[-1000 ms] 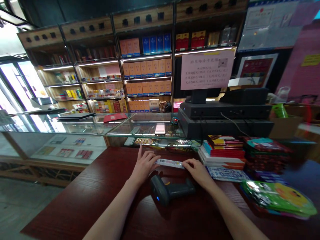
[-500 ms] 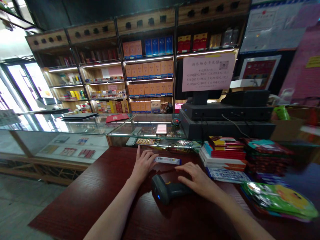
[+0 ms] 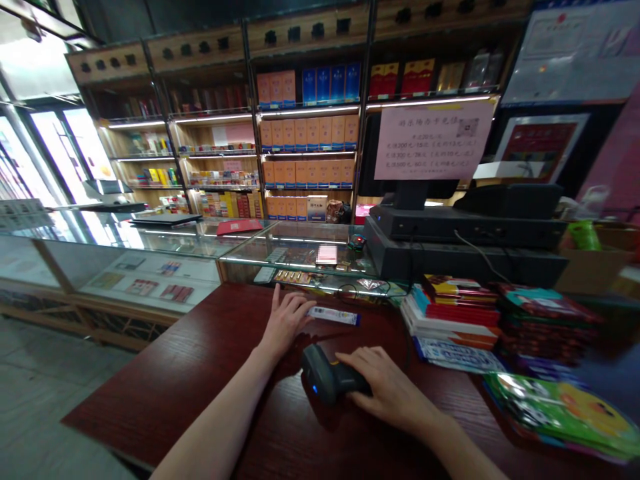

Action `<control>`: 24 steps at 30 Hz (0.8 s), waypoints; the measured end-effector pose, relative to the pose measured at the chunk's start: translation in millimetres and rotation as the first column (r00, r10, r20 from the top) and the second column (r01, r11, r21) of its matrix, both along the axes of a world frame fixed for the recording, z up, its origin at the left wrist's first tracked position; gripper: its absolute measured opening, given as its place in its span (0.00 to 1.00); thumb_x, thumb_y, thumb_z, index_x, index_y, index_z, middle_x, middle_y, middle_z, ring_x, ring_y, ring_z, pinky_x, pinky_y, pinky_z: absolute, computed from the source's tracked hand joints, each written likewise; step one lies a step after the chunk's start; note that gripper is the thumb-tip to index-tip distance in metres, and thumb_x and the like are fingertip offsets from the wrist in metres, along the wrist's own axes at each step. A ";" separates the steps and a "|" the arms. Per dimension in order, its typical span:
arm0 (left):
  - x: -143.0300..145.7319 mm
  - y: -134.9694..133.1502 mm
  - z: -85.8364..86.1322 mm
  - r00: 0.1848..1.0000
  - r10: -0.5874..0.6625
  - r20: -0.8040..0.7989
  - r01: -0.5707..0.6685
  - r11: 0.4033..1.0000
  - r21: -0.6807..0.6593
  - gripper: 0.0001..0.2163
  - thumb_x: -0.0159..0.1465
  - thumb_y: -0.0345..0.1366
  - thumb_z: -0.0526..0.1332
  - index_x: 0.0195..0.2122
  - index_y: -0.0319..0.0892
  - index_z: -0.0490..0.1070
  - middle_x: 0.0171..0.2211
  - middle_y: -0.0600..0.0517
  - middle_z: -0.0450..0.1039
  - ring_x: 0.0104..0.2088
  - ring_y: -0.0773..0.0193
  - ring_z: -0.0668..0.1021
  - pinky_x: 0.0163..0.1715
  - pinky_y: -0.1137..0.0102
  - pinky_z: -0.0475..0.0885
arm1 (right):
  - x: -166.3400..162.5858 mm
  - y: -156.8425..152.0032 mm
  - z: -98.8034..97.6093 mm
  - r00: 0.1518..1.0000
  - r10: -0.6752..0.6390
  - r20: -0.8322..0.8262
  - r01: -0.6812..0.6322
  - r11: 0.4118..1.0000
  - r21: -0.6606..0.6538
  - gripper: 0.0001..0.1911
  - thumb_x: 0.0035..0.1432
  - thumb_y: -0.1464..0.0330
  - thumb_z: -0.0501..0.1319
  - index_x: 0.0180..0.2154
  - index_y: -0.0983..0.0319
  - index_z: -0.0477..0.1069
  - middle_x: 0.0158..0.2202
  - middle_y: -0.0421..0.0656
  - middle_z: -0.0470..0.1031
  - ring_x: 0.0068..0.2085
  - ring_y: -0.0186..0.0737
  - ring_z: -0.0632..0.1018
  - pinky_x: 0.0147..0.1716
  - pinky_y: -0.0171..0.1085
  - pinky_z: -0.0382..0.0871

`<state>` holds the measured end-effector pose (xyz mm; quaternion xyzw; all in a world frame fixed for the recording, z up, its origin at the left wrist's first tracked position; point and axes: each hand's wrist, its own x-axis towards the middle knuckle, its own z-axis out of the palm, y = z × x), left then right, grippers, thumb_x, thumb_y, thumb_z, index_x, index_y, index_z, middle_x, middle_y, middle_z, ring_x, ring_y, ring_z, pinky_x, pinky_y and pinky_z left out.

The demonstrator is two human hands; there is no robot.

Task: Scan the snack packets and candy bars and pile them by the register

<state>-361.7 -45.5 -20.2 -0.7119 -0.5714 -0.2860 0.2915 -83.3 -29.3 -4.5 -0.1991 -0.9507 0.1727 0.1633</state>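
Observation:
My right hand (image 3: 383, 387) lies over the handle of a dark barcode scanner (image 3: 323, 377) on the dark red wooden counter (image 3: 200, 373), fingers curling round it. The scanner's head points left and shows a small blue light. Just beyond it lies a narrow white and blue packet (image 3: 333, 315). My left hand (image 3: 287, 319) rests flat on the counter, fingers stretched out, its fingertips at the packet's left end.
Stacks of colourful flat packets (image 3: 450, 313) and green bags (image 3: 565, 407) fill the counter's right side. Behind them stands a black till (image 3: 465, 240) with a pink notice (image 3: 433, 140). A glass display case (image 3: 165, 247) runs left, with shelves of boxed goods (image 3: 307, 143) behind.
My right hand left the packet's right end, drew back toward me and came down on the scanner's handle. The left hand stayed at the packet's left end.

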 end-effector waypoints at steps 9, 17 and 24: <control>-0.4 -1.9 0.3 1.000 0.009 0.021 -0.010 1.000 0.017 0.14 0.65 0.37 0.63 0.52 0.50 0.72 0.43 0.52 0.77 0.52 0.58 0.74 0.68 0.42 0.33 | 15.0 13.8 10.0 0.993 -0.098 -0.064 0.090 0.989 -0.115 0.27 0.58 0.64 0.63 0.59 0.51 0.65 0.53 0.44 0.74 0.54 0.48 0.71 0.56 0.47 0.61; -2.3 -1.1 -1.2 0.998 0.009 0.060 -0.011 0.999 0.040 0.14 0.65 0.39 0.63 0.53 0.51 0.72 0.43 0.53 0.76 0.52 0.59 0.74 0.68 0.43 0.32 | 33.7 19.3 25.7 0.976 -0.216 -0.033 0.196 0.933 -0.303 0.30 0.52 0.63 0.66 0.58 0.50 0.69 0.57 0.42 0.73 0.56 0.50 0.71 0.59 0.48 0.62; -2.2 -1.8 -1.4 0.999 0.015 0.052 -0.018 0.998 0.061 0.14 0.66 0.39 0.63 0.52 0.51 0.72 0.43 0.52 0.77 0.52 0.59 0.74 0.68 0.44 0.34 | 32.8 17.9 29.1 0.985 -0.171 -0.017 0.158 0.939 -0.304 0.26 0.54 0.63 0.65 0.56 0.49 0.70 0.55 0.41 0.74 0.54 0.51 0.72 0.57 0.49 0.63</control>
